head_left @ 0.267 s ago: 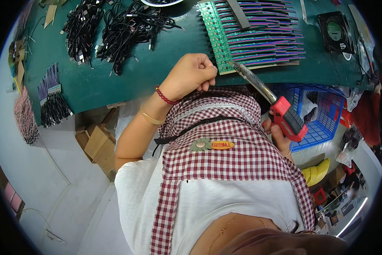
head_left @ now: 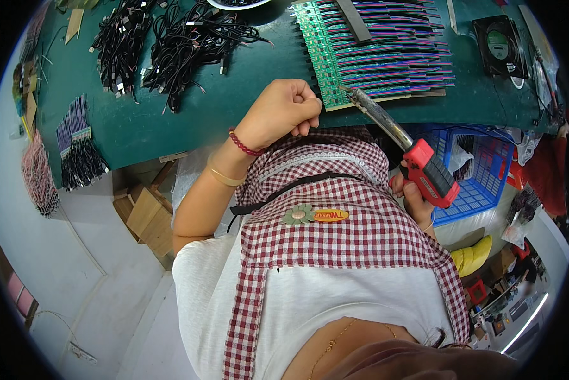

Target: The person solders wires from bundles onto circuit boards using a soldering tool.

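Note:
My right hand [head_left: 416, 201] is wrapped round the red and black handle of a soldering gun [head_left: 431, 174]. Its long metal barrel slants up and left, with the tip at the near end of a row of green circuit boards [head_left: 324, 69]. Coloured wires [head_left: 392, 79] run from these boards to the right. Close to the boards' near left corner, my left hand [head_left: 291, 109] is closed with thumb and fingers pressed together. Whatever is in its pinch is too small or hidden to make out. A dark grey bar [head_left: 354, 22] lies across the boards and wires.
Black cable bundles [head_left: 186, 47] lie on the green table [head_left: 259, 142] to the left, below a bowl's rim [head_left: 240, 6]. Further left are more wire bundles [head_left: 82, 149]. A black fan [head_left: 500, 47] sits at the right; a blue basket [head_left: 481, 190] stands beneath the table edge.
The soldering gun's tip has shifted slightly right and up along the boards' near end. My left hand has barely moved.

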{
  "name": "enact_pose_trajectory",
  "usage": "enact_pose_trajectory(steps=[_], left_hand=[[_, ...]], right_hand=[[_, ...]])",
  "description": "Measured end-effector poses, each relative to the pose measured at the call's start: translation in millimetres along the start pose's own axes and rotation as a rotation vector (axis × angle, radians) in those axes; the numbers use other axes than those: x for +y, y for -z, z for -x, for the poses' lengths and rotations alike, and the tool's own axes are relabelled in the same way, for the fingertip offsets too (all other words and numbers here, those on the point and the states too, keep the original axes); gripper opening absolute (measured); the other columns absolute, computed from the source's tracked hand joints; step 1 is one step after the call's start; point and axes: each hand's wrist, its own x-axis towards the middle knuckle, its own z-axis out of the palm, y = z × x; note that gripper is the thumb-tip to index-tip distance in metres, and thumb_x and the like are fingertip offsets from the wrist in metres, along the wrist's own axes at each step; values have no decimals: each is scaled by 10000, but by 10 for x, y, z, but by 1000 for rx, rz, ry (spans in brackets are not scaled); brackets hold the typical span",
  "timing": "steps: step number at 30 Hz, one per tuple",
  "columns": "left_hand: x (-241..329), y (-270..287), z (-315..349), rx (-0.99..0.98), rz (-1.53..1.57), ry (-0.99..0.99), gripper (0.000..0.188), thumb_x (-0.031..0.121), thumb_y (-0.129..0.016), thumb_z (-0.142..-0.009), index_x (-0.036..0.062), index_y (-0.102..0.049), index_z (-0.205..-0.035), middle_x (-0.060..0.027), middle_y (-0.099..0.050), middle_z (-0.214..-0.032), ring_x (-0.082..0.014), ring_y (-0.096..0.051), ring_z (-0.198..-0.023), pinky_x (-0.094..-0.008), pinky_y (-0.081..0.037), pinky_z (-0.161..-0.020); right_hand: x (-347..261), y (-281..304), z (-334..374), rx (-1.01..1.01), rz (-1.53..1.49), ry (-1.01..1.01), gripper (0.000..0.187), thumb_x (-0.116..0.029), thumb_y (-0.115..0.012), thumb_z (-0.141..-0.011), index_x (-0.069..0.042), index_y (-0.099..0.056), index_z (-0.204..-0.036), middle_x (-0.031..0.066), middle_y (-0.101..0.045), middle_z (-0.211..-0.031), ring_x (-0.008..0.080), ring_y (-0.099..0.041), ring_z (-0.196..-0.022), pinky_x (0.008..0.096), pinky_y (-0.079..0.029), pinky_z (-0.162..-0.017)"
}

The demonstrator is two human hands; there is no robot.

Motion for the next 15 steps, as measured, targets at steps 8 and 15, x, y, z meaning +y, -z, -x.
enact_pose_trajectory(steps=[8,15], left_hand=[[-9,39,29,-52,-8,-27,150,138,-578,-874,1,-551,-818,-47,-611,-674,-58,-555,-530,-171,-422,-459],[-21,41,13,-64,-12,-5,158,146,-574,-882,1,-554,-823,-43,-609,-676,-56,-554,-537,-171,-422,-465]], right_hand=[[-48,-78,-90,18,9,53,500,-346,-584,-874,9,-473,-1209,57,-484,-627,122,-422,-529,274,-362,-551],[26,8,-37,-6,52,41,489,-323,-600,-870,12,-475,-1203,60,-496,-647,125,-433,-559,270,-364,-562]])
